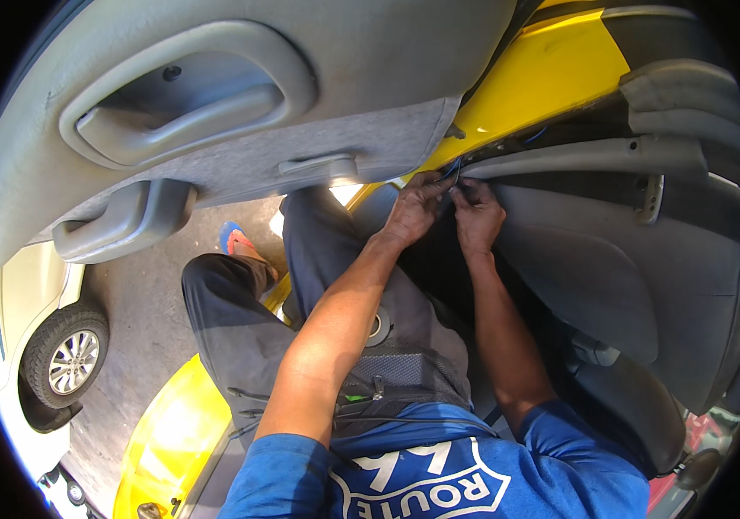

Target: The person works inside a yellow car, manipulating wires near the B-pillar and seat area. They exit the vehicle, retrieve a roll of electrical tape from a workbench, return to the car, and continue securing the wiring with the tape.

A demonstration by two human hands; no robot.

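Note:
My left hand (417,208) and my right hand (478,214) are close together at the yellow car body edge. The fingers of both are pinched around thin wire (457,172), dark with a bit of blue beside it. Exactly how each fingertip grips it is too small to make out. Just above the hands, the wire comes out by the end of a long grey trim strip (560,159), which sits loose along the yellow frame (534,82). Another short blue wire (536,135) shows in the dark gap behind that strip.
A large grey panel (370,60) with a moulded handle (188,108) fills the upper left. Grey upholstery (586,259) lies right of my arms. A tape roll (378,330) and a mesh pouch (405,376) rest on my lap. Outside stands a pale vehicle with a wheel (67,356).

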